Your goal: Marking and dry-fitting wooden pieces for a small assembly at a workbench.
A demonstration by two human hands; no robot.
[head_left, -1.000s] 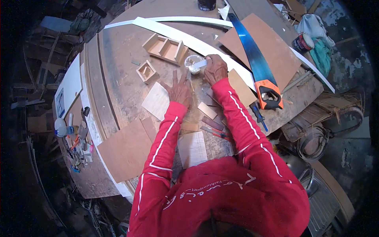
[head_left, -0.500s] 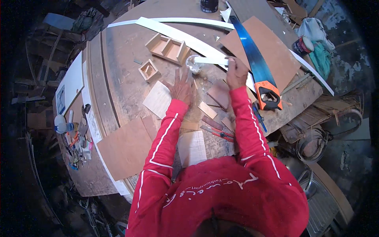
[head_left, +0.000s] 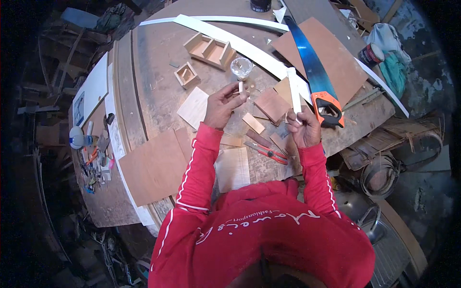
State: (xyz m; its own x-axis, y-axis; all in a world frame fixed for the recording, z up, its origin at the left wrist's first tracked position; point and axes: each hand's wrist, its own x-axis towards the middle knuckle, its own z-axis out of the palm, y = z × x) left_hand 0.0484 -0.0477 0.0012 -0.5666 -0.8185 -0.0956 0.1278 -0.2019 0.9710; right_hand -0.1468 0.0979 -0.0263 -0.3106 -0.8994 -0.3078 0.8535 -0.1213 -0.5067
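One workbench [head_left: 158, 115]: it fills most of my view, strewn with boards and offcuts.
Handsaw [head_left: 307, 60]: blue blade, orange and black handle; I see it lying on the bench to the right of the hands.
White stick [head_left: 294, 89]: in the right hand, slanting away from the person, left of the saw handle.
Divided box [head_left: 205, 57]: open wooden box beyond the left hand, just beside the cup.
Left hand [head_left: 222, 106]: raised in front of the cup, thumb and fingers brought together, pinching a small pale piece.
Right hand [head_left: 305, 128]: fingers curled in, thumb and fingers pinching the near end of the white stick.
Cup [head_left: 241, 67]: clear and round, on the bench just past the left fingertips; neither hand touches it.
Small pale piece [head_left: 241, 87]: upright at the left fingertips, too small on my feed for me to tell what it is.
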